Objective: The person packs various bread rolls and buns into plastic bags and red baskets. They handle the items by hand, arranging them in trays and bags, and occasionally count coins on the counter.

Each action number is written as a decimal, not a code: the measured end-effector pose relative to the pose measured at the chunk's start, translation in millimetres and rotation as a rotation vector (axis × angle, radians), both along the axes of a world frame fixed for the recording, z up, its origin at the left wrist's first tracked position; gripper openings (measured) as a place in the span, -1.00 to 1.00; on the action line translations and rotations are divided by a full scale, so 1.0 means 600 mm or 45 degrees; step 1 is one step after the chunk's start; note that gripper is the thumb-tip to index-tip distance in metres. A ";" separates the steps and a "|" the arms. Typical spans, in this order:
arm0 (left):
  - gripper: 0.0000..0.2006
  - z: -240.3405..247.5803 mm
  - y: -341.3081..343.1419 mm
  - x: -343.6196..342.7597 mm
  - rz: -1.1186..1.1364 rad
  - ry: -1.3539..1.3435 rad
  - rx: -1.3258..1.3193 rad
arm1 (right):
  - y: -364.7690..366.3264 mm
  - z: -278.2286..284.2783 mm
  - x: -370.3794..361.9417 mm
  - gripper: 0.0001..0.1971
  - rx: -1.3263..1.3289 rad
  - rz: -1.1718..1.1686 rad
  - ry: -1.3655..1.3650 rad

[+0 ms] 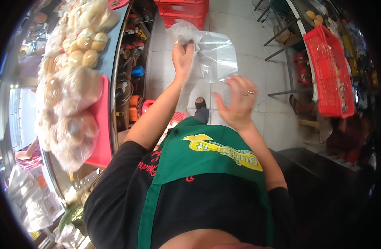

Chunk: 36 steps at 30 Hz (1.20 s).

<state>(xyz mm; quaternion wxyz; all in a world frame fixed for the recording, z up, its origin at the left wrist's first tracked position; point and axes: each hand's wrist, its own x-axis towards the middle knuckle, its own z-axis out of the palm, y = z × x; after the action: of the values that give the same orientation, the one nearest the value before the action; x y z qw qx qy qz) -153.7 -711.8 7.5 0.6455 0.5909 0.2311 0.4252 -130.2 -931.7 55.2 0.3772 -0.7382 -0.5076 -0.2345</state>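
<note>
A clear plastic bag (218,56) hangs spread out in front of me, over the tiled floor. My left hand (183,58) grips it at its bunched end, thumb up against the plastic. To the right, my right hand (239,101) is held just below the bag's lower right corner, blurred by motion. Its fingers look spread, and no object shows in it. Whether its fingertips touch the bag's edge I cannot tell.
On the left, clear bags of round bread rolls (80,89) are piled along a counter, partly on a red tray (102,124). Stacked red crates (182,10) stand ahead. A red basket (327,74) sits on a table at right. Cluttered shelves (132,66) lie under the counter.
</note>
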 end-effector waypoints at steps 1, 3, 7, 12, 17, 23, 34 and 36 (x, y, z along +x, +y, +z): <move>-0.77 -0.011 0.022 0.036 0.021 0.064 -0.084 | 0.050 -0.004 0.024 -0.57 -0.231 -0.002 0.018; -0.72 -0.028 0.058 0.079 0.126 0.258 -0.090 | 0.145 -0.013 0.088 -0.55 -0.323 0.012 -0.247; -0.70 -0.012 0.160 0.112 0.280 0.530 0.076 | 0.280 -0.022 0.191 -0.52 -0.122 0.164 -0.520; -0.71 0.056 0.248 0.108 0.352 0.643 -0.095 | 0.403 -0.042 0.249 -0.50 -0.630 0.371 0.181; -0.82 0.094 0.334 0.097 0.568 0.308 -0.297 | 0.528 -0.034 0.266 -0.58 -0.204 0.587 1.039; -0.75 0.085 0.434 0.089 0.767 0.238 -0.600 | 0.663 -0.011 0.299 -0.84 -0.339 1.240 0.978; -0.51 0.241 0.577 0.175 0.362 -0.411 -0.133 | 0.946 0.015 0.403 -0.84 -0.601 1.425 2.159; -0.52 0.251 0.607 0.177 0.735 0.123 0.389 | 0.988 0.039 0.393 -0.79 -0.698 1.519 2.374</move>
<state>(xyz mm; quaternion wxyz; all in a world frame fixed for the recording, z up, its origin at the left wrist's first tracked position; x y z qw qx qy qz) -47.7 -347.5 158.2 0.3905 0.6106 0.3527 0.5919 105.7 -338.7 78.8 0.4850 -0.3236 -0.3337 0.7408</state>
